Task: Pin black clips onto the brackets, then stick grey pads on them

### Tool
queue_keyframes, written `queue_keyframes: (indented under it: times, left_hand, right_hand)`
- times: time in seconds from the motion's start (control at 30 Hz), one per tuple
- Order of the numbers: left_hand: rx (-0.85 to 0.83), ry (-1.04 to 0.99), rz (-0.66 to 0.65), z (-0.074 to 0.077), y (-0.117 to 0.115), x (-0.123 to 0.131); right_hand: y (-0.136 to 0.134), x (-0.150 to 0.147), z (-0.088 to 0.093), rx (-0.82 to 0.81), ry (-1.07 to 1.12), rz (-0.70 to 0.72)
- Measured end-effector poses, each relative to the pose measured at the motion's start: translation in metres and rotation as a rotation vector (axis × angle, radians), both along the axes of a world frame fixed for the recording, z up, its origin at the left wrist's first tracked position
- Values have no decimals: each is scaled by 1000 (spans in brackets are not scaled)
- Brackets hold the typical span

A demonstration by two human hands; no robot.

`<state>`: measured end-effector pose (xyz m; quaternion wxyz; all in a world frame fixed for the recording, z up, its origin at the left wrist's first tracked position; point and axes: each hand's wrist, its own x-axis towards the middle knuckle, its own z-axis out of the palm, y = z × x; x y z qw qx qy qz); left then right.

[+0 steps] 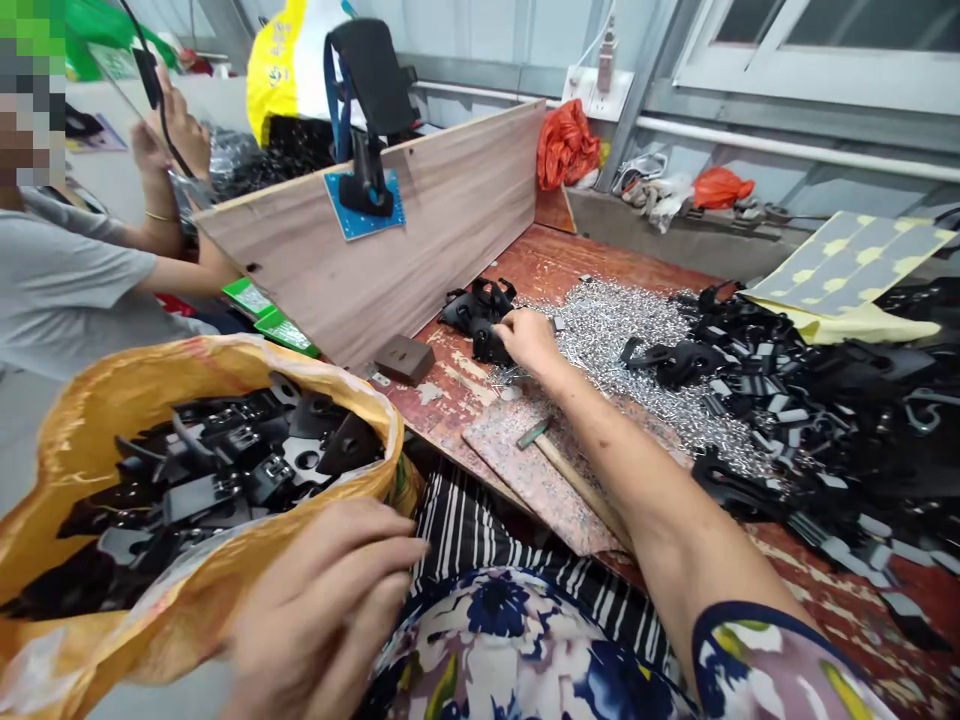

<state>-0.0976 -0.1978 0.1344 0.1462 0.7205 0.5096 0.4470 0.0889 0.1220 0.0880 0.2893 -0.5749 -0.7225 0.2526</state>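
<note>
My right hand (pixel 529 342) reaches across the red worktable, its fingers closed on a black plastic part (pixel 490 344) in a small pile of black plastic pieces (pixel 474 303) by the wooden board. My left hand (pixel 326 605) hovers beside the rim of a yellow woven sack (pixel 56 440). Its fingers are loosely bent, and I see nothing in them. Black and grey plastic parts (pixel 225 480) with metal fittings fill the sack. Below my right forearm, a hammer (pixel 559 460) rests on a speckled slab (pixel 502 440).
A wooden board (pixel 465 190) stands upright along the table's left edge, with a black clamp-like holder (pixel 367 180) mounted on it. Small metal pieces (pixel 619 325) cover the middle; black parts (pixel 810 430) heap at right. A dark block (pixel 405 360) sits near the board. Another person (pixel 75 260) works at left.
</note>
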Motion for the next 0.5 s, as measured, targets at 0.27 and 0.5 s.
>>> queue_keyframes:
  times: [0.27, 0.5]
  left_hand:
    - [-636, -342, -251, -66, 46, 37]
    - [-1041, -1009, -247, -80, 74, 67]
  right_hand:
    - [4, 61, -19, -172, 486, -85]
    - [-43, 143, -7, -259, 780, -228]
